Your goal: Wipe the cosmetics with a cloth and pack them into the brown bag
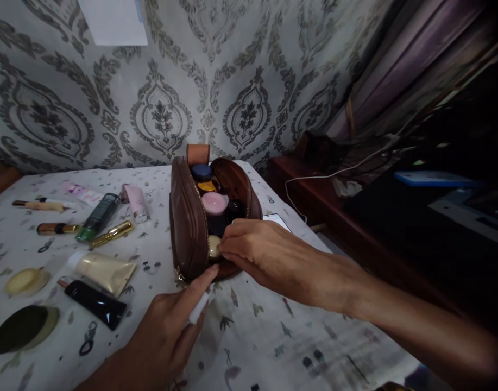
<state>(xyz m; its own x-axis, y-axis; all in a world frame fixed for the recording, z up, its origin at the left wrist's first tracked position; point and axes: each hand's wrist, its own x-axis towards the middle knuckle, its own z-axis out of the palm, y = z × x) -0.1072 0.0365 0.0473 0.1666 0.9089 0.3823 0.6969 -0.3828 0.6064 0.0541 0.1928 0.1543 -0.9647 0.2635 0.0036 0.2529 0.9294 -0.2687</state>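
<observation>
A brown zip bag stands open on the patterned sheet, packed with a blue-lidded jar, a pink-lidded jar and dark items. My right hand reaches over its right rim, fingers closed at a cream round item at the near end; whether they grip it is unclear. My left hand is in front of the bag, closed around a small white object, its index finger pointing at the bag's near edge.
Tubes, bottles and jars lie on the left, among them a black tube, a cream tube and a dark-lidded jar. A phone lies behind the bag's right side. A white cable crosses the dark furniture.
</observation>
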